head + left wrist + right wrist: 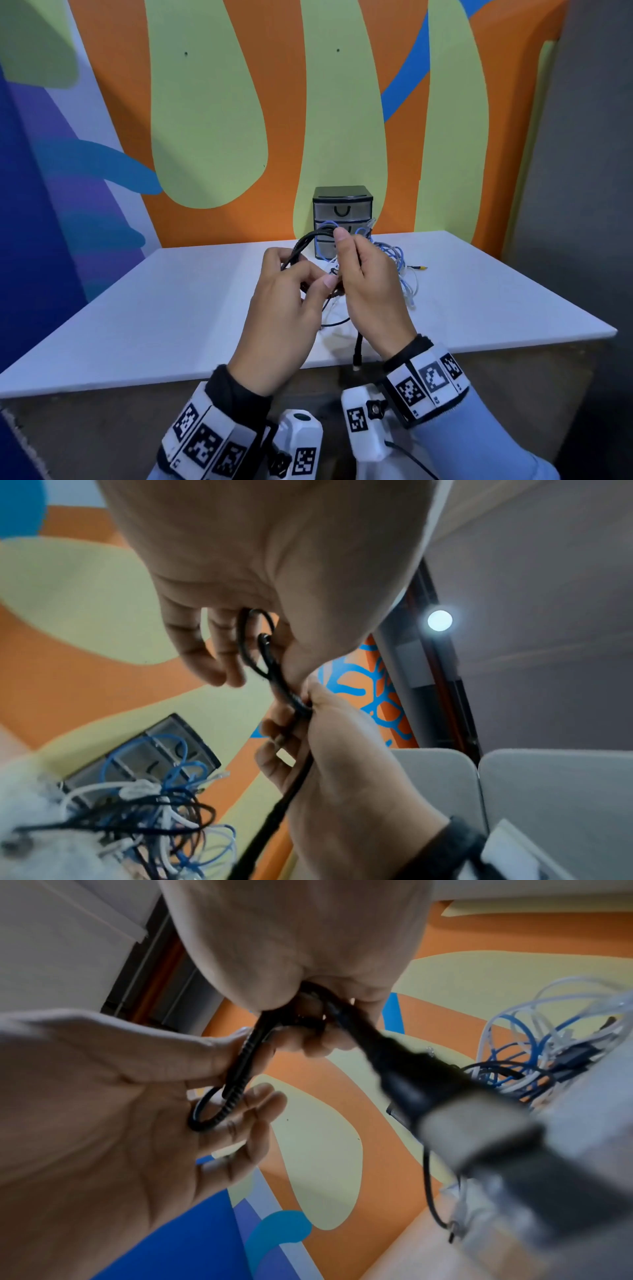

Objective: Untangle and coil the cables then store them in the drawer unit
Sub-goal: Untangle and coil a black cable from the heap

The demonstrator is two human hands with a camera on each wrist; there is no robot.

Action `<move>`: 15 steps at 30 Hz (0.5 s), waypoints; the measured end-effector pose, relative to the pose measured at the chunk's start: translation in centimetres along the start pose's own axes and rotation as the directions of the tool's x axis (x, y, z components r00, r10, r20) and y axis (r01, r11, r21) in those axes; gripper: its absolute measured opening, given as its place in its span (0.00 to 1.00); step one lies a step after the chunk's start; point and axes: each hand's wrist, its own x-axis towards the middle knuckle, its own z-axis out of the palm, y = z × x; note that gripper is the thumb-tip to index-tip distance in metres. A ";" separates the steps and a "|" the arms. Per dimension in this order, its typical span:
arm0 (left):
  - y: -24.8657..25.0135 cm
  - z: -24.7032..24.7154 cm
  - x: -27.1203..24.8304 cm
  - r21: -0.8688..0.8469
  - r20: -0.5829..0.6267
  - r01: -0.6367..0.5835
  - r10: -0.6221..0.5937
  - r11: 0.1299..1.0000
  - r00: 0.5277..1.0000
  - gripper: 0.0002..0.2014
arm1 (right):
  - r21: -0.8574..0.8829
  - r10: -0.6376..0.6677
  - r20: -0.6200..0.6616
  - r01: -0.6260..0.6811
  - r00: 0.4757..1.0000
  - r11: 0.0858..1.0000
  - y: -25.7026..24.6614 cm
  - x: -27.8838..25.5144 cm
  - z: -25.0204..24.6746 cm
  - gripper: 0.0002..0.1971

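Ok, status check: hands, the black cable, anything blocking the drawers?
Left hand, right hand both gripping black cable, coiling. Drawer unit shut. Tangled cables piled against its front.

You hold a black braided cable bent in a loop near the centre of the frame, its plug end hanging at the table edge. Behind it, a tangle of blue, white and black cables lies just before the small drawer unit, which stands upright at the wall with drawers closed.

Light blue sleeves, black cuffs — white wristbands with black-and-white square markers, white wrist cameras.
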 end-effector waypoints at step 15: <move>-1.1 -1.2 0.9 -0.925 -0.048 0.114 -0.410 0.362 0.911 0.10 | 0.479 0.493 0.053 -0.456 0.868 0.751 2.0 1.3 -0.1 0.24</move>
